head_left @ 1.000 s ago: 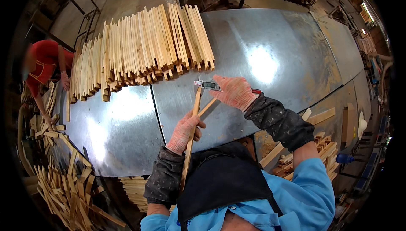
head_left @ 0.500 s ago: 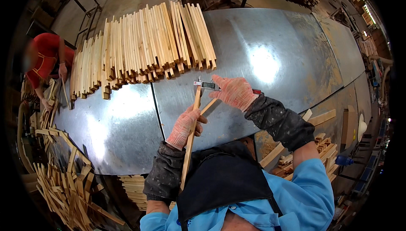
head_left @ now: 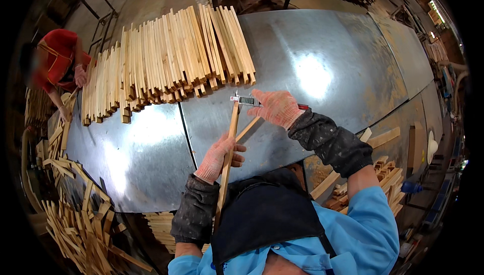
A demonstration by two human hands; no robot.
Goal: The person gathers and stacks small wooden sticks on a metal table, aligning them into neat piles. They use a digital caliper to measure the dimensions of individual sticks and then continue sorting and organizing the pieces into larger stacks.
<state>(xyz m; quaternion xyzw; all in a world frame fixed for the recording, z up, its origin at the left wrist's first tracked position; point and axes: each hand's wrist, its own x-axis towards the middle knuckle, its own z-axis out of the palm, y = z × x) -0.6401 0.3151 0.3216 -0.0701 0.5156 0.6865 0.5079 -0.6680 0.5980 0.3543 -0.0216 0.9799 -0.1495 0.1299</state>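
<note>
Left hand (head_left: 218, 156) gripping slat (head_left: 228, 159) upright at surface's (head_left: 322, 53) near edge; right hand (head_left: 275, 108) closing around caliper (head_left: 246, 100) at slat's top.

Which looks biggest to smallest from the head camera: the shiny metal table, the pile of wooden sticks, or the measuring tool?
1. Shiny grey sheet-metal table
2. Pile of pale wooden sticks
3. Small metal digital caliper, under the right hand

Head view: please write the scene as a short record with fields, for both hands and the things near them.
left hand: gloved, grips a long wooden strip
right hand: gloved, holds a digital caliper at the strip's far end
surface: metal-sheet table
behind: row of stacked wooden strips
other person: in red, at the table's left end
floor, left: loose wood offcuts
</note>
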